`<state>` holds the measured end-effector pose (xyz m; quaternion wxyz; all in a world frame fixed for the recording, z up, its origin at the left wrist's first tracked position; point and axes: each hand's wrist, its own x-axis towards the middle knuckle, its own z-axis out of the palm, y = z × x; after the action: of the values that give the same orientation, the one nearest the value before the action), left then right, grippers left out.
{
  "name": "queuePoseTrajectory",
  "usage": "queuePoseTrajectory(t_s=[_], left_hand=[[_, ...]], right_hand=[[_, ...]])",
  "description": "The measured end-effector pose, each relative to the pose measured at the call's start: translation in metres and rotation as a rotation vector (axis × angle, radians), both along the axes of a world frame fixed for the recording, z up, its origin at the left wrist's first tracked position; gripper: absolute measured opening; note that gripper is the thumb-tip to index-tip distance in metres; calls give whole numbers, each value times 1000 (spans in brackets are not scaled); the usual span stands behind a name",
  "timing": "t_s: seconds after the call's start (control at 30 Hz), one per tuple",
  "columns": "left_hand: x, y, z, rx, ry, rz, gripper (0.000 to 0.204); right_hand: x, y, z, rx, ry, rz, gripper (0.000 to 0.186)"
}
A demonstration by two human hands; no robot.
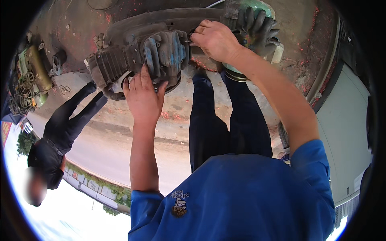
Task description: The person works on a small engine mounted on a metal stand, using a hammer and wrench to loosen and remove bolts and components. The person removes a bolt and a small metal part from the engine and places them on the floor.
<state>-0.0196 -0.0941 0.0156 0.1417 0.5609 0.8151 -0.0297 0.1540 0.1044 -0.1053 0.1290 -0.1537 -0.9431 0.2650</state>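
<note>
A dirty air compressor [167, 50] with worn blue paint lies before me, its finned cylinder [106, 66] pointing left. My left hand [144, 96] rests against the near side of the blue-painted part, fingers spread and touching it. At the compressor's right end is my right hand [215, 39], its fingers curled and pressed together by the edge; whatever lies between the fingertips is hidden. Just right of that hand, a dark grey work glove [257, 28] lies on a pale green container [267, 9]. A thick dark hose [114, 95] curves below the cylinder.
Behind the compressor stretches a long dark tank [140, 20]. Metal scrap and wheels [26, 86] are piled at far left, near a person in dark clothes [52, 150]. A light grey panel [343, 132] stands at right. Red bits are scattered on the stained ground [177, 114].
</note>
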Motion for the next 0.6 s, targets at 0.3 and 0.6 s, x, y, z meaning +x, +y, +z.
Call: queuePoseTrajectory(t_s=[0.3,0.6], left_hand=[[-5,-15,-6,133,6,-43,35],[0,-24,-12,405,22,1,37]], right_hand=[[-5,22,9,40,-13,124,19],[6,-69,60,-571,173,-509,18]])
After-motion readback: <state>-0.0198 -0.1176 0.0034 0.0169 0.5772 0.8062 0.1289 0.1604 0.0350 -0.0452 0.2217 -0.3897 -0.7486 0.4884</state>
